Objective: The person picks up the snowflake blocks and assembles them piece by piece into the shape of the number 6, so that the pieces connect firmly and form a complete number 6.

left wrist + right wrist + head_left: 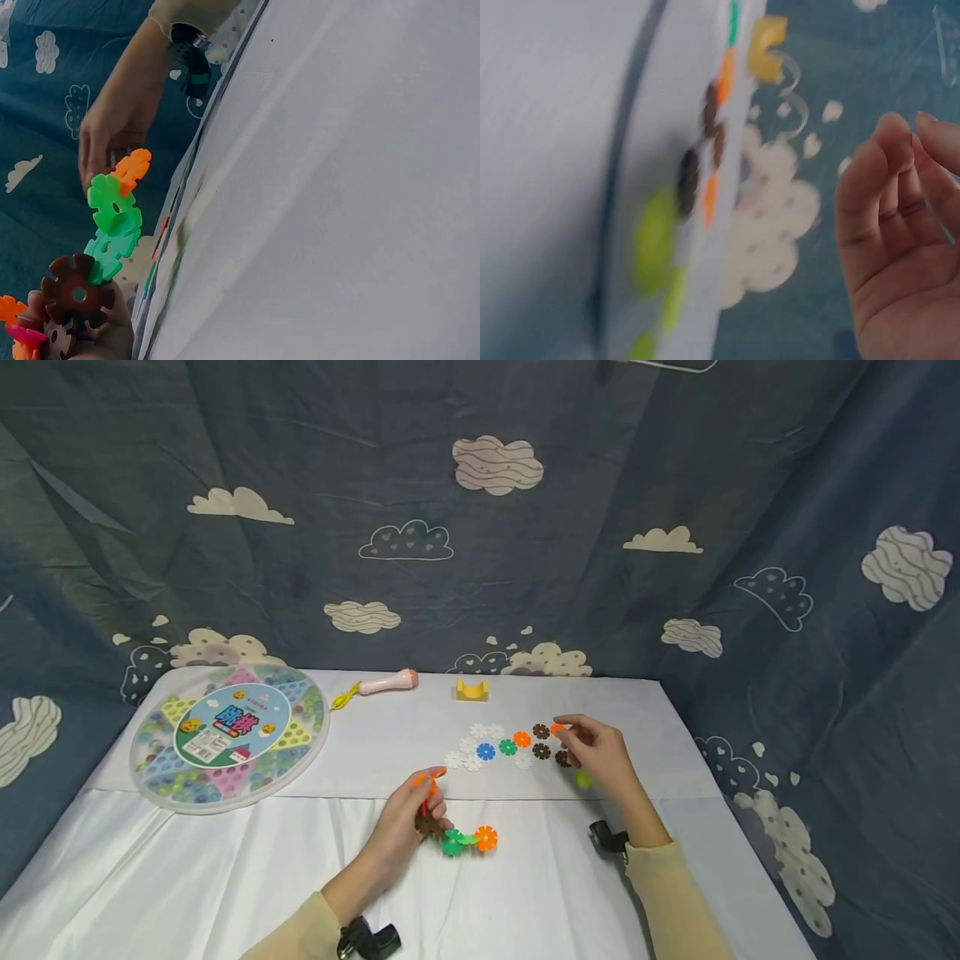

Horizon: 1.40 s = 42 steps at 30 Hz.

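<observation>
My left hand (405,814) holds a chain of snowflake discs. Brown discs (78,292) of the chain sit at its fingers. From there the chain runs through a green disc (452,842) and a lighter green one (112,204) to an orange disc (486,838) at its end. More orange and a pink disc (26,334) stick out on the other side of the hand. My right hand (600,752) hovers over the loose discs, close to a flat orange disc (557,728). Its fingers are loosely bent, and nothing shows between them in the right wrist view (907,247).
Loose white discs (472,747), with blue, green, orange, brown and yellow-green ones, lie on the white tabletop (225,860). A round Chinese checkers box (150,785) lies at the left. A pink handle-like thing (387,682) and a yellow cradle-shaped block (472,692) are at the back.
</observation>
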Tool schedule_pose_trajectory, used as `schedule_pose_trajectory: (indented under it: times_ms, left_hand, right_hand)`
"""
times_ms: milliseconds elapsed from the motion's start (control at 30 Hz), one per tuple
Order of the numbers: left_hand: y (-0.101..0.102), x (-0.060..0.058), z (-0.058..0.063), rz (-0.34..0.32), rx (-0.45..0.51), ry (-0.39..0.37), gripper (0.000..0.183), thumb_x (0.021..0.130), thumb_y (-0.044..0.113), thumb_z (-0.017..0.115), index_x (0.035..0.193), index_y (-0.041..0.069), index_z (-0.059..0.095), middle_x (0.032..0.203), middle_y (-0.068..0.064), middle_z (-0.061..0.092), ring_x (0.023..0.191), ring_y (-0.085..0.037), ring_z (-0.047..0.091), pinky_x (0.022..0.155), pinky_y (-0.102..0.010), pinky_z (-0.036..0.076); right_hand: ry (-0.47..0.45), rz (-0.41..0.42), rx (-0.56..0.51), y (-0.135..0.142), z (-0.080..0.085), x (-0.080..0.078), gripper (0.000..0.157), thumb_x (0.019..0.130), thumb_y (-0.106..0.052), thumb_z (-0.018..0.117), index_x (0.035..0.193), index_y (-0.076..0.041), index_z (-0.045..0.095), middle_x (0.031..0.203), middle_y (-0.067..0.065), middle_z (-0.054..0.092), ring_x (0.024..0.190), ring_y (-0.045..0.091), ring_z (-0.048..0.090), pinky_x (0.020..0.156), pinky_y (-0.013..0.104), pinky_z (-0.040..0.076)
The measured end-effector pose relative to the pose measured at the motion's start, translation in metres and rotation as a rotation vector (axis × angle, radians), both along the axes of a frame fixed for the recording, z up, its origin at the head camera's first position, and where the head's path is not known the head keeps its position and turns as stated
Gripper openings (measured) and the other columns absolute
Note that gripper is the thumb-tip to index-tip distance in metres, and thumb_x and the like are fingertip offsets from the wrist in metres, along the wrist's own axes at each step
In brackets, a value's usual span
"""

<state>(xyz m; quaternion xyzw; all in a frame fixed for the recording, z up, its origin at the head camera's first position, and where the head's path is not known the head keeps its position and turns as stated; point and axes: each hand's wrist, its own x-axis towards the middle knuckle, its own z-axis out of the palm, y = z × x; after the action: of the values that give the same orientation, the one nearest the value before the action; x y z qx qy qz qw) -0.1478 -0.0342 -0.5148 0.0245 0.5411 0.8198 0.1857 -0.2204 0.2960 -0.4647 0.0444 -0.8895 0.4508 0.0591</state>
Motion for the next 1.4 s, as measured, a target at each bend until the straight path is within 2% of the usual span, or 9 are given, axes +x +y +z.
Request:
schedule_pose_trajectory:
  times_ms: [100,233,533,667,800,967,1133,1267,1400]
  left_hand:
    - [0.0,0.0,0.0,0.015,-0.002,-0.003,0.045,0.116,0.029,0.041,0.151,0.0,0.042,0.082,0.001,0.041,0.073,-0.014,0.051,0.078,-0.031,0.059]
    - [0.002,0.001,0.001,0.013,0.004,0.0,0.042,0.116,0.027,0.041,0.147,-0.002,0.043,0.08,0.001,0.039,0.07,-0.013,0.05,0.073,-0.031,0.059]
    - [0.002,0.001,0.001,-0.006,0.0,0.001,0.041,0.117,0.026,0.041,0.146,-0.003,0.042,0.08,0.001,0.039,0.07,-0.012,0.05,0.073,-0.03,0.059]
    - [0.002,0.001,0.0,-0.008,-0.003,-0.002,0.044,0.116,0.028,0.043,0.148,-0.003,0.041,0.078,0.002,0.04,0.069,-0.012,0.05,0.073,-0.03,0.059]
    - [0.002,0.002,-0.001,-0.005,-0.01,0.004,0.044,0.115,0.028,0.046,0.148,-0.001,0.042,0.079,0.002,0.041,0.07,-0.012,0.051,0.073,-0.03,0.059]
    - [0.0,0.004,0.001,0.012,-0.108,0.085,0.034,0.114,0.021,0.049,0.144,0.005,0.046,0.078,-0.001,0.046,0.07,-0.015,0.06,0.072,-0.028,0.059]
    - [0.001,0.006,0.005,0.056,-0.2,0.221,0.03,0.112,0.012,0.053,0.141,0.006,0.048,0.078,-0.001,0.05,0.071,-0.014,0.062,0.071,-0.024,0.058]
    - [0.002,0.008,0.008,0.067,-0.227,0.274,0.031,0.11,0.008,0.056,0.14,0.008,0.048,0.082,-0.002,0.052,0.071,-0.013,0.059,0.068,-0.022,0.054]
    - [0.003,0.01,0.007,0.04,-0.219,0.293,0.03,0.11,0.008,0.054,0.14,0.008,0.047,0.081,-0.004,0.051,0.069,-0.012,0.052,0.065,-0.021,0.05]
  right_hand:
    - [-0.047,-0.061,0.043,0.012,-0.009,-0.005,0.03,0.103,-0.023,0.07,0.129,-0.009,0.074,0.087,0.021,0.067,0.058,0.017,0.053,0.05,0.029,0.047]
    - [-0.104,-0.085,0.148,0.022,-0.018,-0.01,0.034,0.101,-0.027,0.074,0.128,-0.007,0.074,0.082,0.008,0.061,0.062,0.015,0.049,0.052,0.025,0.041]
    - [-0.269,-0.038,0.33,0.027,-0.025,-0.008,0.042,0.094,-0.026,0.08,0.131,-0.008,0.074,0.078,0.003,0.056,0.071,0.018,0.048,0.059,0.028,0.036]
    - [-0.255,-0.03,0.404,0.027,-0.028,-0.008,0.037,0.094,-0.025,0.08,0.126,-0.008,0.076,0.077,0.003,0.056,0.072,0.019,0.048,0.062,0.029,0.036]
    - [-0.21,-0.035,0.414,0.024,-0.028,-0.008,0.025,0.092,-0.024,0.082,0.108,-0.006,0.075,0.075,0.002,0.055,0.071,0.019,0.049,0.063,0.03,0.037]
    - [-0.14,-0.004,0.363,0.012,-0.023,-0.005,0.017,0.096,-0.022,0.078,0.095,-0.006,0.072,0.077,0.002,0.06,0.073,0.017,0.051,0.065,0.028,0.039]
    - [-0.115,0.092,0.204,-0.017,-0.008,0.005,0.018,0.101,-0.022,0.072,0.104,-0.004,0.076,0.088,0.009,0.071,0.074,0.016,0.055,0.062,0.024,0.045]
    - [-0.152,0.178,0.035,-0.047,0.007,0.019,0.018,0.102,-0.023,0.072,0.103,-0.004,0.075,0.079,0.008,0.064,0.067,0.014,0.051,0.056,0.024,0.042]
    - [-0.192,0.234,-0.08,-0.072,0.015,0.032,0.018,0.102,-0.023,0.072,0.101,-0.005,0.074,0.068,-0.001,0.053,0.06,0.01,0.046,0.054,0.023,0.038]
